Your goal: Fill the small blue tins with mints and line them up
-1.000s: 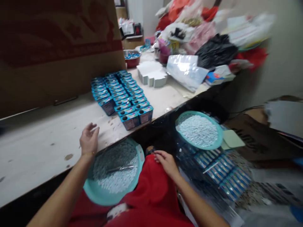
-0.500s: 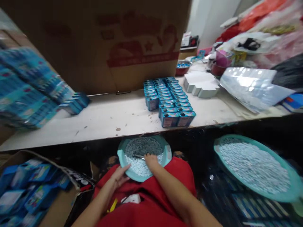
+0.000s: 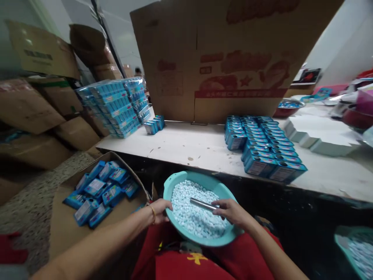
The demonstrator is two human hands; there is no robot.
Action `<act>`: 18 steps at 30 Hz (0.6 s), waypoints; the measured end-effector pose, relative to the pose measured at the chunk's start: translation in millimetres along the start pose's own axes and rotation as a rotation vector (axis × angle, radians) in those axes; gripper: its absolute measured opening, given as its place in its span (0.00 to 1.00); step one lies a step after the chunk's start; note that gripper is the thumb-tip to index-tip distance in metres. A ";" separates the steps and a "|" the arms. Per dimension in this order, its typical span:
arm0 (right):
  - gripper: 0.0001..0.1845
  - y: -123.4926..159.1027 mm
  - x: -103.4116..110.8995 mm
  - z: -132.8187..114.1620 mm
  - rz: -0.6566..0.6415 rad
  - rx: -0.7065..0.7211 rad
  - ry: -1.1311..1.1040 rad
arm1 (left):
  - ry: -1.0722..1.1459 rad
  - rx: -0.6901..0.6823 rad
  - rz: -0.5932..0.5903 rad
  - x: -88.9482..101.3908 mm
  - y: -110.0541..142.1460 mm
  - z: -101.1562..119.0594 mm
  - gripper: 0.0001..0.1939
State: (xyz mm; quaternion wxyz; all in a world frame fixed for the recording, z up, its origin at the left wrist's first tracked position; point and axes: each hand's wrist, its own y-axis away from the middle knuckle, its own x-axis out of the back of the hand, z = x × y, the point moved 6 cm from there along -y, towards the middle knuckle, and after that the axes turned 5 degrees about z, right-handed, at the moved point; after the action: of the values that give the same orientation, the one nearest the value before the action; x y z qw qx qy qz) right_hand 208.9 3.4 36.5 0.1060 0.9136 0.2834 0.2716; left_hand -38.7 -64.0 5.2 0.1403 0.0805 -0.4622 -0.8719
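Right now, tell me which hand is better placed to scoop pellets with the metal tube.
The right hand, I'd judge: it holds the metal tube over the pale pellets. The left hand is on the teal basin at its rim, apart from the tube.

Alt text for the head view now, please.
The right hand holds a slim metal tool over pale pellets in a turquoise basin, while the left hand grips its side. Behind, small blue boxes stand in rows on a white table; more lie in an open cardboard carton at left.

Two hands (image 3: 160,210) (image 3: 230,212), two teal basins (image 3: 201,242) (image 3: 344,245), one tube (image 3: 201,203) appear.
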 end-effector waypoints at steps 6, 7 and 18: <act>0.11 30.6 7.5 -56.4 0.203 0.213 -0.180 | 0.130 -0.045 0.002 38.4 54.2 -2.0 0.17; 0.11 35.7 9.1 -58.5 0.241 0.223 -0.255 | 0.142 -0.076 0.003 44.0 66.3 -4.3 0.18; 0.14 71.4 35.9 14.4 0.598 0.219 -0.648 | 0.315 -0.364 0.180 88.3 84.2 45.4 0.33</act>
State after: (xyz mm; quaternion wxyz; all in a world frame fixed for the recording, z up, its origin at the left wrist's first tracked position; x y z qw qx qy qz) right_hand 274.6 -34.9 65.1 0.0086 0.9990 -0.0137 -0.0412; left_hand -120.3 -101.6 99.5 0.2996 0.1473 -0.2753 -0.9015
